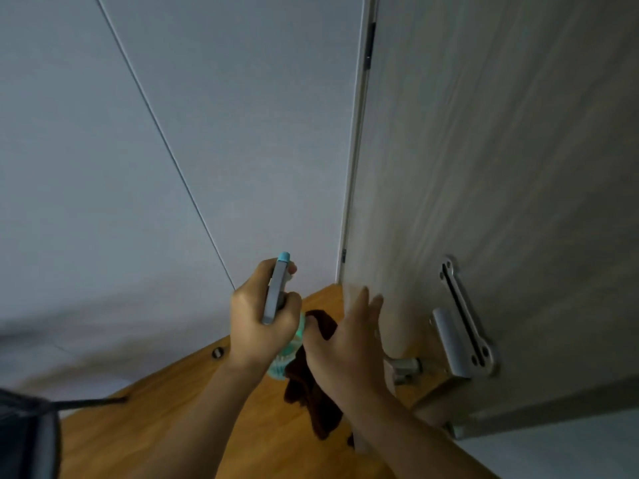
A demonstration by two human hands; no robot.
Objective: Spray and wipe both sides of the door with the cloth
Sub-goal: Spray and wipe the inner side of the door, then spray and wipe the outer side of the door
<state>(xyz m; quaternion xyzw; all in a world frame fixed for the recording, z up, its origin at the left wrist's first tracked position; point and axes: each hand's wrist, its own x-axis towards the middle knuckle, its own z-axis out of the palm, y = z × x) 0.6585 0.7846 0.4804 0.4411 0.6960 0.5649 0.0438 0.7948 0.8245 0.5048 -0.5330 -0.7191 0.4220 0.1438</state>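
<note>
Head cam: left hand (257,319) is gripping the spray bottle (276,299) tight, nozzle aiming up. Right hand (345,337) is holding the brown cloth (318,399) under its palm, fingers spread, near the open grey door (484,167) just right of it.

One view only, taken from the person's head. It looks forward and steeply down along the door (501,167), which fills the right of the picture at very close range, its face running away to the hinge edge. Left of the door stands a grey wall (138,133); below the door lies the wooden floor (173,426). Wide-angle bending tilts the door and wall lines. Both forearms enter from the bottom edge, near the door's foot.
</note>
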